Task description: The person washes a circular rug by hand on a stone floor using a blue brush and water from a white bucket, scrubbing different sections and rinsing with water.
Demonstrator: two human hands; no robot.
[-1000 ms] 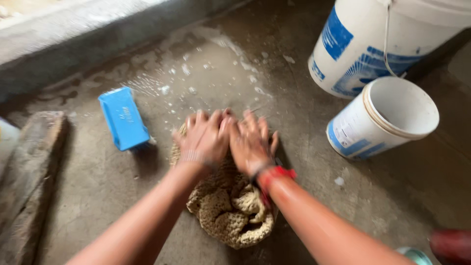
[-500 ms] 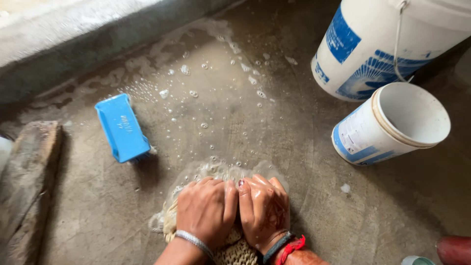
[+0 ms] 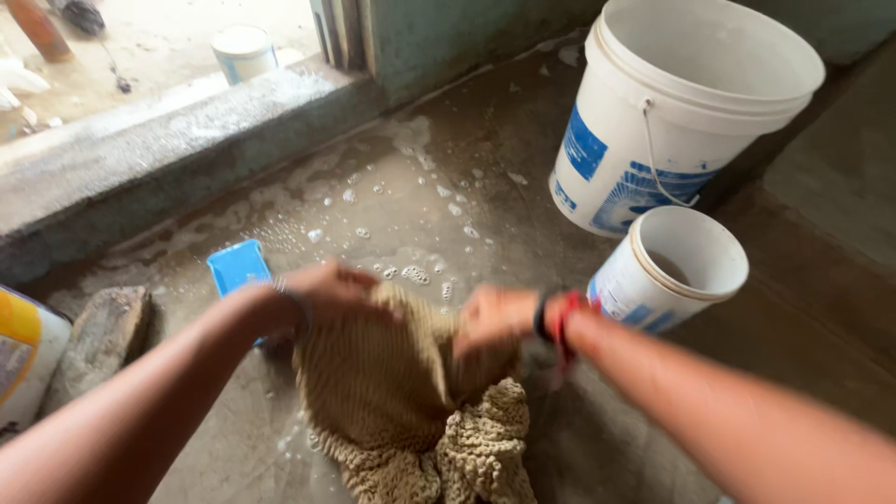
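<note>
A tan knitted cloth (image 3: 397, 401), wet and soapy, hangs between my two hands above the wet concrete floor (image 3: 439, 205). My left hand (image 3: 331, 294) grips its upper left edge. My right hand (image 3: 495, 317), with a red and black band at the wrist, grips the upper right edge. The cloth's lower part bunches on the floor. Both hands are blurred by motion. A blue bar of soap (image 3: 238, 268) lies just behind my left hand, partly hidden by it.
A large white bucket (image 3: 681, 112) with blue print stands at the back right, a smaller white bucket (image 3: 677, 271) in front of it, close to my right wrist. A stone (image 3: 103, 336) lies at left beside a yellow-white container (image 3: 23, 359). A concrete ledge (image 3: 159, 149) runs along the back.
My hands were pressing the cloth flat on the floor and drew toward me; now they have parted and lifted the cloth by its top edge. The view has tilted up.
</note>
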